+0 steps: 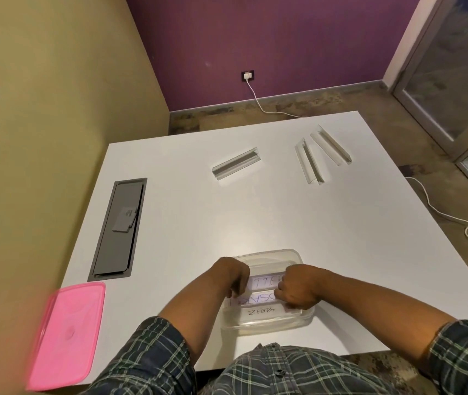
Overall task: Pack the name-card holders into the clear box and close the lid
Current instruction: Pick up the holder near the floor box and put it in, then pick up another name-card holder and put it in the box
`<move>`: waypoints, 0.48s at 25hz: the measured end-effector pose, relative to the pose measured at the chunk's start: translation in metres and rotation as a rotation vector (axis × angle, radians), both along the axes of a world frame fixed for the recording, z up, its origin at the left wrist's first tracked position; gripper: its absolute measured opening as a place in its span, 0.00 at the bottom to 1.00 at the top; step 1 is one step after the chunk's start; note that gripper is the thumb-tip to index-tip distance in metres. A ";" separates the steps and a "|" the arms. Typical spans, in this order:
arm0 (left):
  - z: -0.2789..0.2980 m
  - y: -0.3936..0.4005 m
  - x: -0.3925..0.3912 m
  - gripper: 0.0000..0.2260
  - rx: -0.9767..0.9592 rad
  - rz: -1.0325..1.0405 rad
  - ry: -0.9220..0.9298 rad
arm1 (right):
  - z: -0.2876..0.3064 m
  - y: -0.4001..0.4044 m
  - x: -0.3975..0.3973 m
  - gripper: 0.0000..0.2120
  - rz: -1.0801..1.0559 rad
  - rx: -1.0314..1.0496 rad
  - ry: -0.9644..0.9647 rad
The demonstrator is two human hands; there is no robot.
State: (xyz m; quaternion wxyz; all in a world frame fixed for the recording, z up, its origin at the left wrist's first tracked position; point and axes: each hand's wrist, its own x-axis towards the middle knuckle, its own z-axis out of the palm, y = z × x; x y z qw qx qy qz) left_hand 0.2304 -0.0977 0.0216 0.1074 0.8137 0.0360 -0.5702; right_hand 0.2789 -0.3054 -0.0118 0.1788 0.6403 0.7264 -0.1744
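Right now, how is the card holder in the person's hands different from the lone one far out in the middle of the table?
The held holder sits in the clear box, gripped by the left hand and right hand; the lone holder lies untouched on the table. The held one shows a written card; the lone one looks empty. Both are clear and long.

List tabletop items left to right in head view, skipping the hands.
Pink lid → grey cable hatch → lone name-card holder → clear box → pair of name-card holders.
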 end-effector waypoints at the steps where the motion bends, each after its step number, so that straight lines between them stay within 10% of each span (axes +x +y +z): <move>1: 0.003 0.001 0.007 0.09 -0.036 0.054 0.048 | 0.001 -0.001 0.002 0.18 0.017 0.076 0.007; 12: 0.052 0.076 0.086 0.11 -0.133 0.401 -0.322 | 0.033 0.037 0.086 0.12 -0.099 0.496 -0.078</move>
